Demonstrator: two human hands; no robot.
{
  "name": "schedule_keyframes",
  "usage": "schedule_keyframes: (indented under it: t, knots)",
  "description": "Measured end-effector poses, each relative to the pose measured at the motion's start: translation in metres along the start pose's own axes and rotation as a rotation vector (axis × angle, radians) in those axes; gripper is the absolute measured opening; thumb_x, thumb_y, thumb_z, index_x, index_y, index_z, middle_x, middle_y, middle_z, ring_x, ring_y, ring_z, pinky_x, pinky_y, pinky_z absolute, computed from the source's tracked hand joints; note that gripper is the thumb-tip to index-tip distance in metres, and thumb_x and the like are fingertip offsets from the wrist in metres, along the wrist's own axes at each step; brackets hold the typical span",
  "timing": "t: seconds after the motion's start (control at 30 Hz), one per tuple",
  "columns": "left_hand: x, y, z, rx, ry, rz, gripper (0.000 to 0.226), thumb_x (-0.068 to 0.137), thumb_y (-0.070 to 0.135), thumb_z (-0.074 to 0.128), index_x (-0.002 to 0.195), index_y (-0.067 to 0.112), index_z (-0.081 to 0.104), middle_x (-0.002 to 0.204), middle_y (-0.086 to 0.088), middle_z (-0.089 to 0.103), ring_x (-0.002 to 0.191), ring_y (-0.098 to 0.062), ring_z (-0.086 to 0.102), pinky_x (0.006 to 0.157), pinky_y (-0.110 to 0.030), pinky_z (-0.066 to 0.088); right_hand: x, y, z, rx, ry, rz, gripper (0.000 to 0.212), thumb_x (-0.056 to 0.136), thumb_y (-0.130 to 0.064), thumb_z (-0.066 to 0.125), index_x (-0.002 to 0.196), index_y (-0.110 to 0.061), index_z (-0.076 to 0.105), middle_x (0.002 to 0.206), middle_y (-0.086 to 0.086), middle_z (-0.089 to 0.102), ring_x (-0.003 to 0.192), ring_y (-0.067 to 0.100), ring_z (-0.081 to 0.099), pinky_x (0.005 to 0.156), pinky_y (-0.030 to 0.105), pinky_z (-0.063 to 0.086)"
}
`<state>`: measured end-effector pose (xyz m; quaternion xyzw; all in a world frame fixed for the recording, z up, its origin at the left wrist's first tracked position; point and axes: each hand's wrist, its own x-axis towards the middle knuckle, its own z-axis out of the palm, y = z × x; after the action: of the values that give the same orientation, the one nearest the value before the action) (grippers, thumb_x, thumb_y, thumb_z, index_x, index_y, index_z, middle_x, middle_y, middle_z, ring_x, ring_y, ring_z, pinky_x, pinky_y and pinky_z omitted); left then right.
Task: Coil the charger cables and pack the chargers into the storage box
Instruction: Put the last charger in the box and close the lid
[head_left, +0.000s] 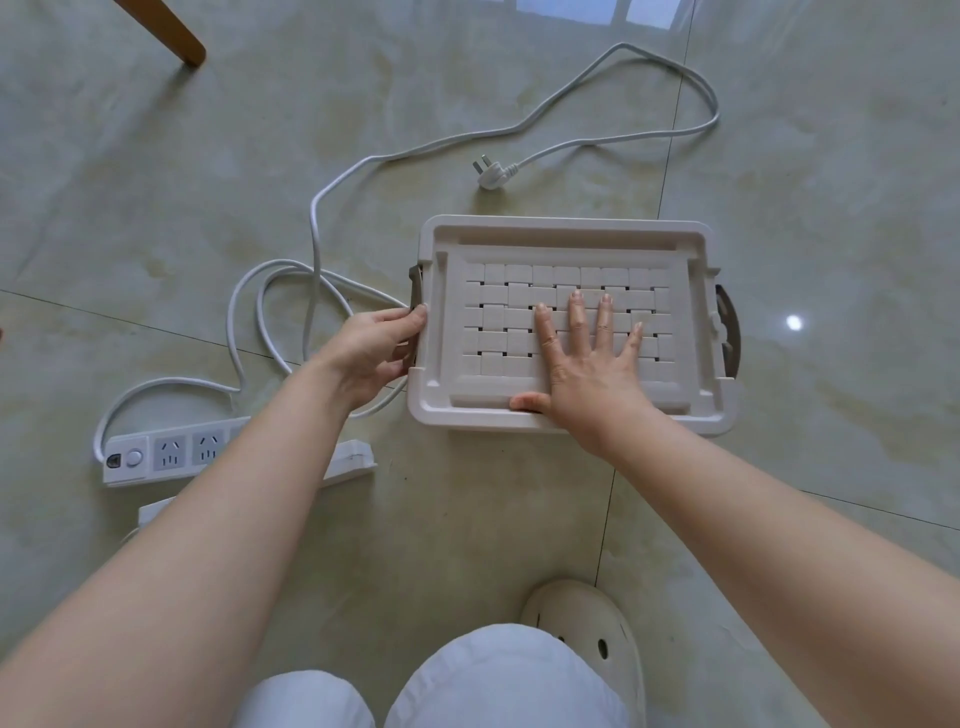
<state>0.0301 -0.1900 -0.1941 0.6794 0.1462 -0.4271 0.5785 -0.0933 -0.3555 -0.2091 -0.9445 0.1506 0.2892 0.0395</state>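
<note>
My left grip (371, 345) clasps the storage box (566, 228) by its near-side edge; my right grip (587, 364) lies flat, released, on top of it; the power strip (156, 457) sits on the floor beneath my left forearm.

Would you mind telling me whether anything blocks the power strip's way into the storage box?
Yes: the lid sits closed on the storage box, with the right hand flat on it and the left hand gripping the latch on its left side. The power strip lies on the floor to the left, its cable uncoiled.

Beige basket-weave box lid (571, 249), white cable (311, 228).
</note>
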Motion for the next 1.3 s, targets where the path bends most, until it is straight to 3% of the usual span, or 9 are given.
schedule_keyframes:
  t: [0.2, 0.3, 0.57, 0.7, 0.8, 0.97, 1.03, 1.17, 1.3]
  knots:
    - [0.009, -0.003, -0.008, -0.155, -0.013, -0.107, 0.025, 0.087, 0.000, 0.059, 0.111, 0.008, 0.061, 0.075, 0.001, 0.072, 0.069, -0.008, 0.067, 0.070, -0.021, 0.056, 0.000, 0.002, 0.001, -0.011, 0.028, -0.014, 0.098, 0.080, -0.076, 0.027, 0.144, -0.021, -0.023, 0.151, 0.017, -0.027, 0.137, 0.045, -0.021, 0.105, 0.067, -0.002]
    - [0.010, -0.002, -0.001, -0.069, 0.070, -0.068, 0.037, 0.082, -0.006, 0.064, 0.117, 0.004, 0.058, 0.086, -0.004, 0.068, 0.073, -0.011, 0.066, 0.056, -0.018, 0.054, 0.001, 0.002, 0.002, -0.018, 0.024, -0.020, 0.098, 0.079, -0.076, 0.026, 0.143, -0.021, -0.025, 0.151, 0.017, -0.027, 0.137, 0.045, -0.022, 0.105, 0.068, -0.003]
    - [0.002, 0.000, 0.015, 0.255, 0.215, 0.080, 0.032, 0.085, -0.002, 0.064, 0.116, -0.001, 0.058, 0.104, -0.012, 0.063, 0.090, -0.021, 0.062, 0.067, -0.022, 0.053, 0.000, 0.002, 0.001, -0.004, 0.036, -0.023, 0.098, 0.079, -0.076, 0.025, 0.144, -0.021, -0.024, 0.151, 0.017, -0.028, 0.137, 0.044, -0.022, 0.106, 0.067, -0.003]
    - [-0.008, -0.007, 0.034, 0.896, 0.431, 0.509, 0.039, 0.084, 0.001, 0.058, 0.122, 0.007, 0.052, 0.124, -0.014, 0.048, 0.111, -0.028, 0.051, 0.097, -0.032, 0.040, -0.001, 0.002, 0.001, 0.005, 0.036, -0.032, 0.098, 0.078, -0.077, 0.025, 0.144, -0.023, -0.023, 0.151, 0.016, -0.027, 0.137, 0.043, -0.023, 0.107, 0.066, -0.004]
    - [-0.019, -0.013, 0.067, 1.114, 0.243, 0.840, 0.051, 0.084, 0.003, 0.058, 0.131, 0.017, 0.048, 0.137, -0.008, 0.041, 0.130, -0.026, 0.038, 0.108, -0.038, 0.031, -0.002, 0.004, 0.006, 0.057, 0.067, -0.043, 0.098, 0.078, -0.076, 0.023, 0.146, -0.018, -0.019, 0.152, 0.014, -0.025, 0.139, 0.040, -0.022, 0.108, 0.063, -0.007]
    - [-0.016, -0.024, 0.109, 1.326, -0.059, 0.606, 0.057, 0.091, 0.033, 0.056, 0.143, 0.034, 0.032, 0.157, 0.004, 0.018, 0.146, -0.023, 0.005, 0.115, -0.052, 0.002, -0.023, 0.025, 0.026, 0.518, 0.443, -0.161, 0.064, 0.084, -0.034, 0.051, 0.135, 0.002, 0.041, 0.141, 0.018, 0.041, 0.134, 0.031, 0.035, 0.114, 0.045, 0.024]
    - [-0.016, -0.021, 0.116, 1.368, -0.054, 0.575, 0.062, 0.086, 0.043, 0.060, 0.142, 0.035, 0.034, 0.156, 0.003, 0.018, 0.146, -0.026, 0.004, 0.113, -0.058, 0.003, -0.032, 0.042, 0.033, 0.627, 0.553, -0.171, 0.046, 0.080, -0.009, 0.062, 0.124, -0.002, 0.051, 0.126, 0.012, 0.053, 0.114, 0.024, 0.053, 0.097, 0.032, 0.044]
    - [-0.015, -0.022, 0.120, 1.557, -0.077, 0.515, 0.087, 0.079, 0.055, 0.065, 0.148, 0.040, 0.014, 0.159, 0.002, 0.003, 0.146, -0.030, -0.005, 0.111, -0.062, 0.001, -0.034, 0.077, 0.024, 0.691, 0.783, 0.133, 0.050, 0.081, 0.005, 0.055, 0.129, -0.004, 0.044, 0.125, 0.012, 0.049, 0.114, 0.021, 0.048, 0.094, 0.023, 0.039]
    - [-0.014, -0.026, 0.121, 1.583, -0.055, 0.510, 0.089, 0.080, 0.055, 0.062, 0.149, 0.040, 0.007, 0.160, 0.002, -0.002, 0.145, -0.031, -0.008, 0.111, -0.062, 0.000, -0.011, 0.106, 0.015, 1.022, 0.469, 0.620, 0.065, 0.090, -0.024, 0.056, 0.142, -0.001, 0.023, 0.143, 0.016, 0.036, 0.131, 0.029, 0.036, 0.106, 0.034, 0.030]
